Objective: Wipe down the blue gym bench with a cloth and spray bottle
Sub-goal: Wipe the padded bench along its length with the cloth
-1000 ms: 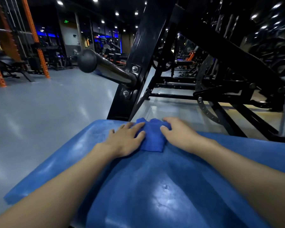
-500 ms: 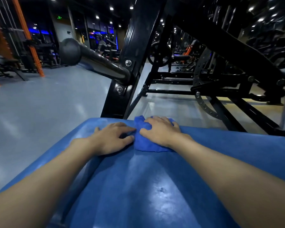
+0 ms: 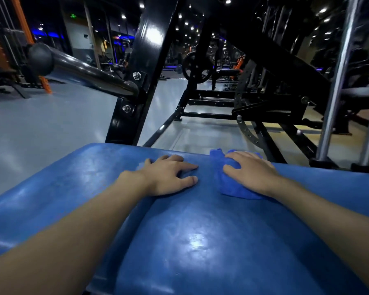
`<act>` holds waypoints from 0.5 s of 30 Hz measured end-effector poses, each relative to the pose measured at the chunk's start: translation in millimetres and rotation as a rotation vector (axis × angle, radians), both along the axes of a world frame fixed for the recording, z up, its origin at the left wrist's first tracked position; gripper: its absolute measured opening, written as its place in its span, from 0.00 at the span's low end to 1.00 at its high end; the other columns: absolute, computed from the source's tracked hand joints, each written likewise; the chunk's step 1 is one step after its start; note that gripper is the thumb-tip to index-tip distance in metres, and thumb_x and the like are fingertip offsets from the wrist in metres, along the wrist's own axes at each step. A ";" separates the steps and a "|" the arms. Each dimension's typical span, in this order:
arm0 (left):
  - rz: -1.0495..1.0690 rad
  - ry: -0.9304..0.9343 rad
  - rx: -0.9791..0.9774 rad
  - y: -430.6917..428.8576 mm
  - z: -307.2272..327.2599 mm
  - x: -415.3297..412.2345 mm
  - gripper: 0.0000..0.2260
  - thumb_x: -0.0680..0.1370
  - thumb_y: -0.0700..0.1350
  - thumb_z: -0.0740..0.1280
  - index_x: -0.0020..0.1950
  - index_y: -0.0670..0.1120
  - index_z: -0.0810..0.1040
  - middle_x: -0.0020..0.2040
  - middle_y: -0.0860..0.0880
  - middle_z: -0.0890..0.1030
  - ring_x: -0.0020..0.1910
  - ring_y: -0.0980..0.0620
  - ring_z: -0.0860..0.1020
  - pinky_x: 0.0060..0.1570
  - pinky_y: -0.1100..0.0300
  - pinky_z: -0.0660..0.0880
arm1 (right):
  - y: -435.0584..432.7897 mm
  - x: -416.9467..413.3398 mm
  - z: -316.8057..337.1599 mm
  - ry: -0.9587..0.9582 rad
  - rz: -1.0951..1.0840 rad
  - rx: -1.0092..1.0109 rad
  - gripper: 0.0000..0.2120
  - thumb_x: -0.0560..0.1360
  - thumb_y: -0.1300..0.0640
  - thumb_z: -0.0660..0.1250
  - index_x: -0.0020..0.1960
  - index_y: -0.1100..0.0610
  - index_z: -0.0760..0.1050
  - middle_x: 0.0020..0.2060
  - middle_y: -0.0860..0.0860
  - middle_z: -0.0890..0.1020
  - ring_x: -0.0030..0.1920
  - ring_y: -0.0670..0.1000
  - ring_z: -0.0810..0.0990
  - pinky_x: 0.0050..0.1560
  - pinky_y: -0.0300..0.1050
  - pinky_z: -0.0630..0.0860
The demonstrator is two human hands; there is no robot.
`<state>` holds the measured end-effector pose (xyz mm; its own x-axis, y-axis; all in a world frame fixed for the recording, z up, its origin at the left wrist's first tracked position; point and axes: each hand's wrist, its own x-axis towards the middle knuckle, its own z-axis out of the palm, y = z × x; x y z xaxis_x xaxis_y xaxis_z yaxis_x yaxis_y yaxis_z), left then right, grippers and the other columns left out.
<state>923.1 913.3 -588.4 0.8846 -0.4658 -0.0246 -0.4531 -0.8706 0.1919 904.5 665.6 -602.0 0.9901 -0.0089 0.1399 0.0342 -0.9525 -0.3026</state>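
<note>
Right hand (image 3: 251,173) lay fingers spread, pressing bunched cloth (image 3: 232,189) at the far edge of the bench (image 3: 200,241). Left hand (image 3: 164,177) lay splayed, empty, bracing beside it. Judgement: even pressure, overlapping strokes.

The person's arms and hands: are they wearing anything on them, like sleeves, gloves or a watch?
Nothing worn shows. The left forearm and right forearm are bare right to the picture's edge, with no sleeves in sight. The left hand and right hand have no gloves, and no watch, band or ring can be seen on what shows of them.
</note>
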 end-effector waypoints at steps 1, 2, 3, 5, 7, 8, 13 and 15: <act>-0.004 0.002 0.007 -9.0 -1.0 -3.5 0.25 0.77 0.69 0.56 0.74 0.68 0.63 0.78 0.57 0.60 0.78 0.50 0.55 0.72 0.33 0.51 | -11.4 -7.9 0.5 0.010 -0.013 -0.013 0.19 0.75 0.40 0.54 0.65 0.40 0.68 0.66 0.39 0.71 0.70 0.48 0.65 0.69 0.55 0.62; -0.008 0.003 0.010 -17.0 -1.7 -6.8 0.25 0.77 0.69 0.55 0.74 0.68 0.62 0.78 0.57 0.60 0.78 0.49 0.55 0.72 0.32 0.50 | -21.3 -14.8 2.2 0.022 -0.028 -0.028 0.18 0.76 0.40 0.54 0.64 0.40 0.68 0.66 0.39 0.71 0.69 0.48 0.65 0.68 0.54 0.63; -0.016 0.007 0.013 -23.9 -1.9 -10.6 0.25 0.77 0.69 0.55 0.74 0.68 0.62 0.78 0.56 0.60 0.78 0.49 0.54 0.72 0.32 0.50 | -29.1 -20.4 4.6 0.038 -0.051 -0.055 0.17 0.76 0.41 0.54 0.63 0.41 0.69 0.65 0.38 0.72 0.69 0.48 0.65 0.67 0.55 0.63; -0.038 0.014 0.021 -36.8 -0.5 -20.3 0.25 0.78 0.69 0.55 0.75 0.67 0.61 0.79 0.55 0.59 0.78 0.49 0.54 0.72 0.31 0.49 | -34.2 -26.3 13.0 0.096 -0.116 -0.104 0.18 0.75 0.40 0.53 0.62 0.41 0.69 0.67 0.40 0.70 0.70 0.51 0.63 0.66 0.59 0.60; -0.055 0.020 0.030 -46.5 1.5 -31.4 0.26 0.78 0.69 0.55 0.75 0.67 0.61 0.79 0.56 0.59 0.78 0.49 0.54 0.72 0.32 0.49 | -26.4 -25.7 18.7 0.136 -0.168 -0.086 0.24 0.74 0.35 0.51 0.68 0.38 0.65 0.74 0.43 0.64 0.74 0.55 0.57 0.68 0.63 0.56; -0.059 0.020 0.036 -49.6 2.3 -35.9 0.26 0.78 0.69 0.55 0.76 0.67 0.61 0.79 0.56 0.59 0.79 0.49 0.53 0.72 0.32 0.49 | -20.1 -25.2 18.3 0.144 -0.179 -0.074 0.28 0.73 0.32 0.49 0.72 0.37 0.61 0.76 0.44 0.60 0.77 0.57 0.53 0.68 0.66 0.54; -0.088 0.026 0.048 -64.5 6.2 -42.9 0.27 0.77 0.70 0.54 0.75 0.65 0.61 0.78 0.57 0.60 0.78 0.52 0.55 0.72 0.34 0.51 | -22.9 -25.2 9.3 0.154 -0.148 -0.114 0.26 0.77 0.40 0.47 0.74 0.40 0.58 0.78 0.45 0.55 0.78 0.56 0.48 0.69 0.69 0.54; -0.091 0.019 0.035 -78.0 5.1 -42.7 0.28 0.76 0.71 0.54 0.74 0.63 0.63 0.75 0.57 0.64 0.75 0.51 0.59 0.71 0.37 0.55 | -38.3 -26.5 9.8 0.138 -0.110 -0.085 0.22 0.76 0.43 0.47 0.68 0.42 0.65 0.74 0.44 0.62 0.77 0.55 0.51 0.67 0.67 0.57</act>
